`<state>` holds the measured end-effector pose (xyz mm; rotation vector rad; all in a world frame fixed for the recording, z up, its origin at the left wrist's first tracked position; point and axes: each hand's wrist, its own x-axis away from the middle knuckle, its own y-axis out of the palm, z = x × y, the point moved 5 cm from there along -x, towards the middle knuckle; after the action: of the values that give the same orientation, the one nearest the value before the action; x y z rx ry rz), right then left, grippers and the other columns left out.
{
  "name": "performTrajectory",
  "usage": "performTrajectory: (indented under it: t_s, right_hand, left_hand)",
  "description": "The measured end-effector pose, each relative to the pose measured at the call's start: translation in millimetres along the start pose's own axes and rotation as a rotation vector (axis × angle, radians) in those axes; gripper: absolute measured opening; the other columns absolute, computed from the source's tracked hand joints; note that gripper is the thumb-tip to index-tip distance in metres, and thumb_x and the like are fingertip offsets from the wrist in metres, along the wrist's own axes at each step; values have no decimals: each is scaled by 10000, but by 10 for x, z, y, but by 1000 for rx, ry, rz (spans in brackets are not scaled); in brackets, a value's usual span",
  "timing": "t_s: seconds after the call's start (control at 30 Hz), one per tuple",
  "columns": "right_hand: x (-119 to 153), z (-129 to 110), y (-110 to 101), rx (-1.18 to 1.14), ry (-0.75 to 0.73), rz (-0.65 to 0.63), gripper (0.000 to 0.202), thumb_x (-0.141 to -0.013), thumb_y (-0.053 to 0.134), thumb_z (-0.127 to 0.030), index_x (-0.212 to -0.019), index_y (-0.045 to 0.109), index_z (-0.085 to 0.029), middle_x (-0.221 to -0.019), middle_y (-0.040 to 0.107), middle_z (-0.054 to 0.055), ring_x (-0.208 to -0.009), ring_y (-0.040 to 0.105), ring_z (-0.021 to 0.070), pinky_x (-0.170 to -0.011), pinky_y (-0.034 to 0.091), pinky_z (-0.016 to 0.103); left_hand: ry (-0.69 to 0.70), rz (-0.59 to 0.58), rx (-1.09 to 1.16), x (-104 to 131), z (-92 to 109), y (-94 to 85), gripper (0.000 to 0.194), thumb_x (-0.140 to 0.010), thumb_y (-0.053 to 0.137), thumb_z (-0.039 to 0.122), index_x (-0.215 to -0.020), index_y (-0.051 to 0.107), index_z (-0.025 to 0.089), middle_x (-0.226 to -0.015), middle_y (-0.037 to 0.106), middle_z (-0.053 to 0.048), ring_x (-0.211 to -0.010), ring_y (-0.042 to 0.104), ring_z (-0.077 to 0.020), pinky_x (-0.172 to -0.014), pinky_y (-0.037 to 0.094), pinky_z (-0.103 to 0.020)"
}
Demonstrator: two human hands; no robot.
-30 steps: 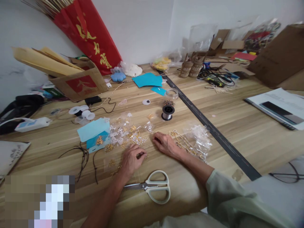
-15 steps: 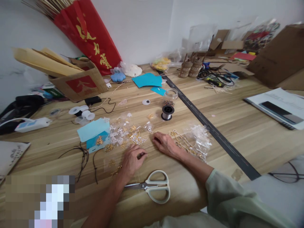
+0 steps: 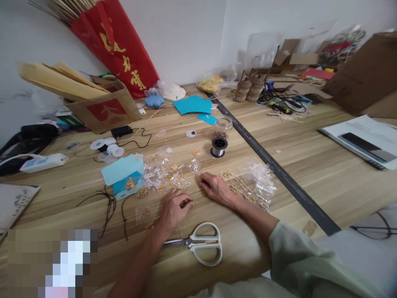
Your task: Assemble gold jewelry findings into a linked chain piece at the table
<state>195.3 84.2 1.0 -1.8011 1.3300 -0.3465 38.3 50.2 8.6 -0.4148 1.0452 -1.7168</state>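
My left hand (image 3: 175, 209) is closed in a pinch, with a small gold piece (image 3: 192, 205) at its fingertips. Fingers curled, my right hand (image 3: 215, 188) rests on the table; whatever it may hold is hidden. Gold and silver findings (image 3: 175, 178) lie in heaps beyond my left hand. Scissors with pale handles (image 3: 206, 244) lie nearer to me. Just right of my right hand are gold chains (image 3: 240, 186) and crumpled clear bags (image 3: 262, 180). A spool of silvery wire (image 3: 218, 147) stands beyond the hands.
Blue cards (image 3: 122, 169) and black cords (image 3: 108, 207) lie at the left. A glass jar (image 3: 223, 124) stands behind the spool. A dark strip (image 3: 263, 155) crosses the table diagonally. Boxes, a red bag (image 3: 120, 49) and a notebook (image 3: 362, 140) surround the work area.
The gold piece at my left fingertips has shifted slightly and shows more clearly. My right hand has hardly moved.
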Motion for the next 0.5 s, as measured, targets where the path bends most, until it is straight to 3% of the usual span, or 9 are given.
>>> performTrajectory:
  t_s: [0.33, 0.5]
  right_hand:
    - [0, 7, -1, -8, 1, 5, 67, -856, 497, -157, -830, 553, -183, -756, 588, 22, -650, 523, 126, -598, 326, 217]
    - [0, -2, -3, 5, 7, -4, 72, -859, 495, -157, -833, 556, -182, -772, 596, 27, -662, 529, 127, -607, 333, 217]
  left_hand:
    - [-4, 39, 26, 0, -8, -4, 21, -726, 666, 217, -745, 664, 207, -654, 621, -12, -680, 535, -169, -671, 428, -304]
    - [-81, 99, 192, 5, -34, -79, 107, -803, 566, 228, -749, 644, 178, -695, 633, -23, -661, 564, -143, -625, 450, -258]
